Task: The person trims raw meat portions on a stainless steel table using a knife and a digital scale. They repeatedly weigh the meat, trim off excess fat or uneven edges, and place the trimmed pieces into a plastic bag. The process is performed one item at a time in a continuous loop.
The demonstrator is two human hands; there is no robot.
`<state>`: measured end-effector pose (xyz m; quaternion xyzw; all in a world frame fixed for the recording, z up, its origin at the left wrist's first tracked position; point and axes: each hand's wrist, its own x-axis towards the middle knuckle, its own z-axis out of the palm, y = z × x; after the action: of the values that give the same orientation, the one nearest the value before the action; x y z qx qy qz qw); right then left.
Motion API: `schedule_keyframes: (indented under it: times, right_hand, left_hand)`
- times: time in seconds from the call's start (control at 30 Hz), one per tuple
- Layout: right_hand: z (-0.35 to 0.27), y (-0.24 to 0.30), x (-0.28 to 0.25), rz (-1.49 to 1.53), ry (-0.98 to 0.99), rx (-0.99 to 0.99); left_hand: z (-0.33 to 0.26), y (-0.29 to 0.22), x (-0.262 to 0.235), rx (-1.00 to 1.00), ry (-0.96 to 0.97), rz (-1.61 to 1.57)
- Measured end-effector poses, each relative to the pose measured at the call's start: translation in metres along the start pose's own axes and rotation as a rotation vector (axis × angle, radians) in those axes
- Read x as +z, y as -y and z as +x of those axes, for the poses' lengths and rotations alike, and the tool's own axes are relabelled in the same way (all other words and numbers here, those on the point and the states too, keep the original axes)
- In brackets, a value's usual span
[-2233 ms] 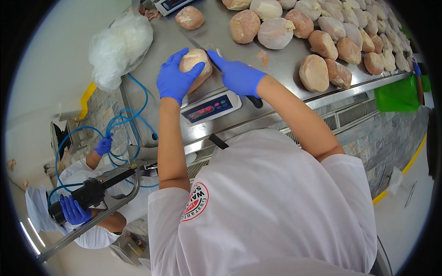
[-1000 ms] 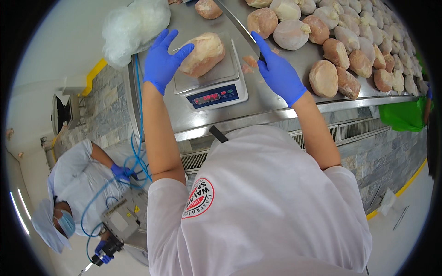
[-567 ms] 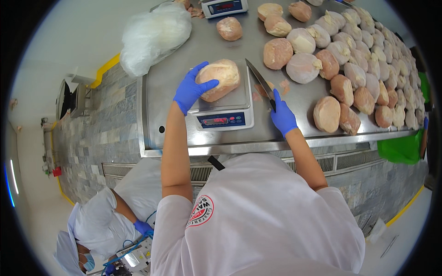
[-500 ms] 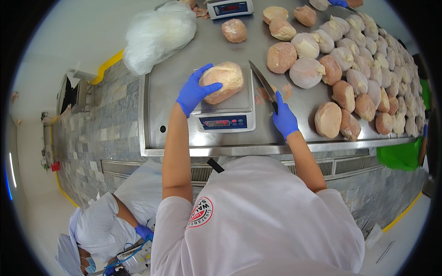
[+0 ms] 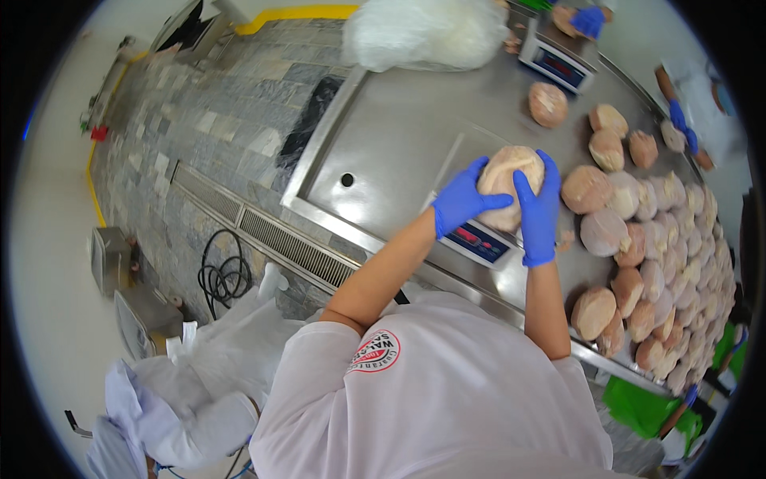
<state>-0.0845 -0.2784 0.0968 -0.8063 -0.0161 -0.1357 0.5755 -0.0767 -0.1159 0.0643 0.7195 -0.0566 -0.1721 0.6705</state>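
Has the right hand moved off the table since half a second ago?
Yes. The right hand has gone from the steel table beside the scale onto the meat lump.

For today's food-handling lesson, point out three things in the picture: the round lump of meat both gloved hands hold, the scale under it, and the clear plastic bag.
lump of meat (image 5: pixel 511 172), head view, bare top between the gloves.
scale (image 5: pixel 479 239), head view, its display panel.
plastic bag (image 5: pixel 423 32), head view, middle of the bag.

A worker in a white short-sleeved shirt (image 5: pixel 447 399), with a round red-and-white badge (image 5: pixel 375 351) left of its middle; blue disposable gloves cover both hands, left (image 5: pixel 463 201) and right (image 5: pixel 538 211)
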Motion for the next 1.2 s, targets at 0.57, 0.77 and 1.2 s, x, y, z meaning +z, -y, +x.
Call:
schedule_keyframes:
  times: [0.57, 0.77, 1.2]
  right_hand:
    - [0.026, 0.037, 0.491, 0.170, 0.668, 0.235]
    - [0.032, -0.020, 0.545, -0.086, 0.773, 0.279]
    - [0.059, -0.003, 0.492, 0.112, 0.626, 0.289]
  left_hand:
    - [-0.063, 0.175, -0.454, -0.173, -0.364, -1.038]
    - [-0.019, 0.258, -0.512, -0.321, -0.285, -1.034]
    - [0.114, 0.347, -0.546, -0.670, -0.343, -0.390]
